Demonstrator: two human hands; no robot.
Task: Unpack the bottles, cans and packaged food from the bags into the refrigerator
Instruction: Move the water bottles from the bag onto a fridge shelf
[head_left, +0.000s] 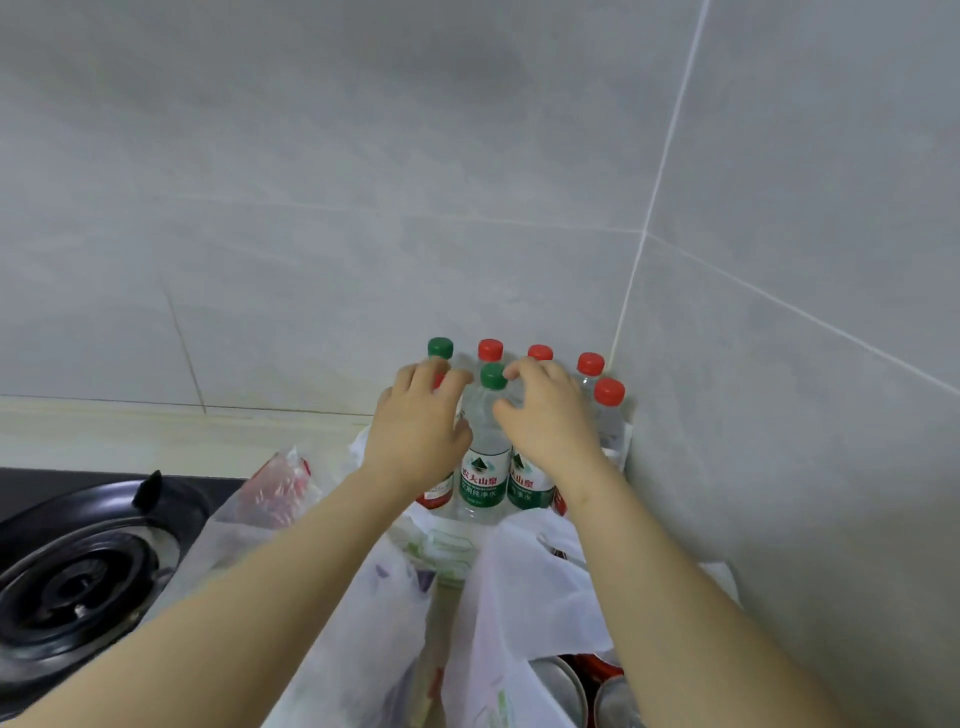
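— Why are both hands in the corner?
— The bottles (483, 415) stand upright, packed against the wall (311, 208) inside the opened bag (524, 571), so I reach in from above. My left hand (415, 421) has its fingers (423, 371) curled over the red-capped bottle (434, 496).
— And the other?
— My right hand (550, 421) arches with bent fingers over a green-labelled bottle (524, 486). Its cap is hidden, so I can't tell if I'm gripping it. The refrigerator isn't in view.
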